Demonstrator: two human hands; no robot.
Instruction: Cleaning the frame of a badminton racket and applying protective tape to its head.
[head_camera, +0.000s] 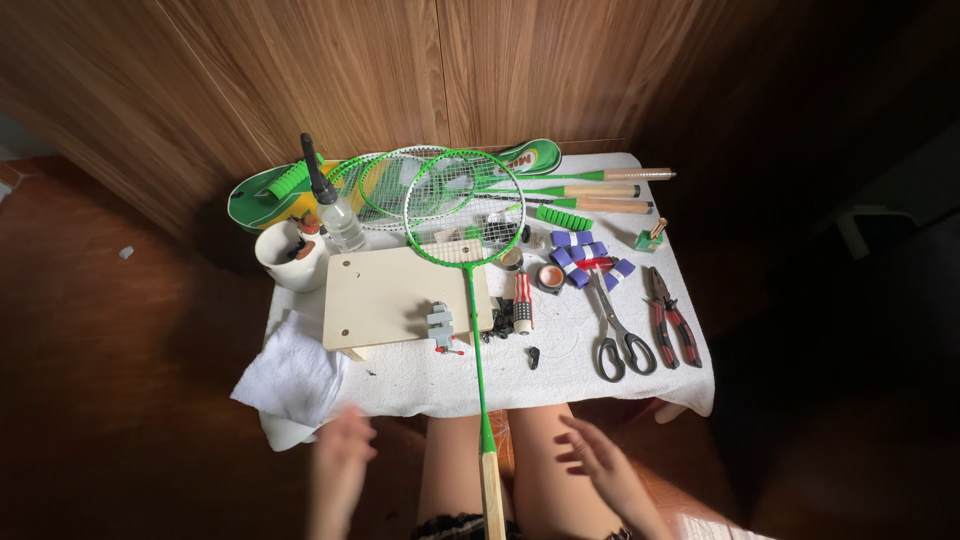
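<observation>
Bare cloth (420, 385) along near table edge, green racket (470, 250) shaft crossing it, tools crowding behind

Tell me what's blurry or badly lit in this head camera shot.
Head view: both hands, left hand and right hand, are motion-blurred; the tabletop tools like the scissors are sharp and evenly lit; the right side and corners fall into deep shadow; wide-angle lens bends the wooden panels.

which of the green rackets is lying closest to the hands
The green racket with its bare wooden handle reaching off the table between both hands; the other rackets lie stacked at the table's far edge.
</observation>
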